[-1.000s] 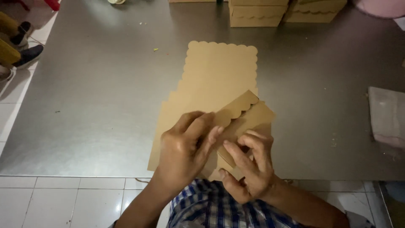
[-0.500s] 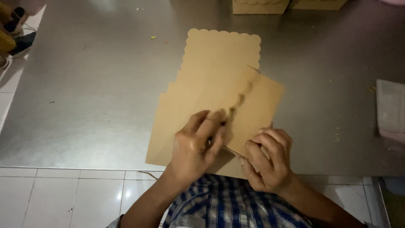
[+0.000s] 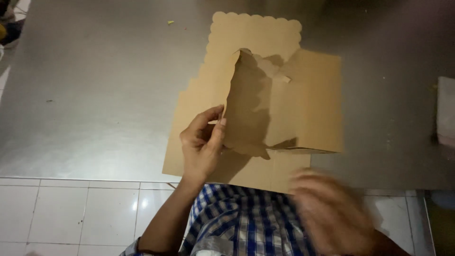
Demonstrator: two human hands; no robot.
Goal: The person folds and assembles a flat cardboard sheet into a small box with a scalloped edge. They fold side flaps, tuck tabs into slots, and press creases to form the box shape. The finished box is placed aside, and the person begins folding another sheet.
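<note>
A flat brown cardboard box blank [image 3: 284, 102] lies on the grey metal table [image 3: 95, 85], spread from the centre of the view up toward 12 o'clock, where its far edge is cut in scallops. The blank is partly folded — one scalloped flap [image 3: 234, 90] stands up on edge near the middle, throwing a dark shadow onto the panel to its right, and a plain rectangular panel [image 3: 313, 99] reaches out toward 3 o'clock.

The left hand [image 3: 203, 144] sits at about 7 o'clock from the centre, its thumb and fingers pinched on the near lower edge of the upright flap, holding it raised. The right hand [image 3: 332, 213] is at 5 o'clock, off the table's near edge and apart from the cardboard; it is badly blurred, so I cannot tell whether it is open or closed, and it seems to hold nothing.

Below the hands, at 6 o'clock, shows a blue-and-white checked shirt [image 3: 241, 223], and under the table's edge a white tiled floor [image 3: 71, 213]. At 3 o'clock, on the table's right border, lies a pale folded cloth or paper [image 3: 446, 111], well apart from the blank. A tiny yellow scrap [image 3: 170, 22] rests near 11 o'clock.
</note>
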